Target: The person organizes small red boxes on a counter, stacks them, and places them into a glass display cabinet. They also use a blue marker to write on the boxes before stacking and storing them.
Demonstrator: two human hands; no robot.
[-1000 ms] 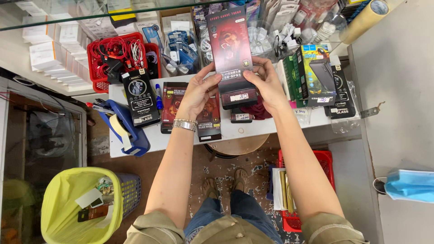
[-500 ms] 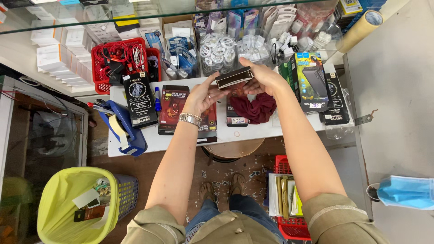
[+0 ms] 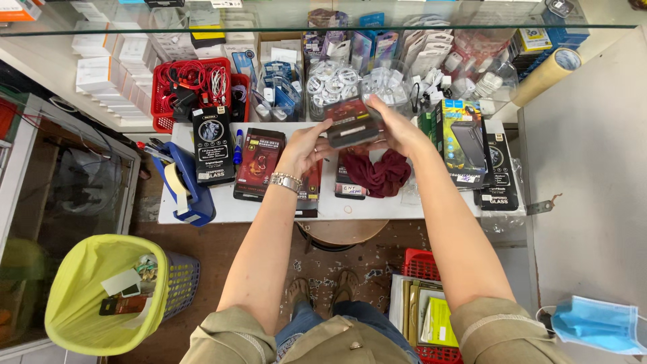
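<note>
The flat box [image 3: 352, 123] gripped between the left hand [image 3: 304, 149] and right hand [image 3: 399, 129] looks like glossy printed card. On the left wrist sits a shiny metal watch band [image 3: 286, 180]. Just below the right hand lies a maroon scrunchie [image 3: 379, 174] of soft matt cloth. Under the hands, the white shelf [image 3: 269, 210] is smooth. Beyond them, cables sit in clear glossy plastic tubs [image 3: 331, 86].

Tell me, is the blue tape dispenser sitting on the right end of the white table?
No, the blue tape dispenser sits at the left end of the white table, beyond the left hand.
</note>
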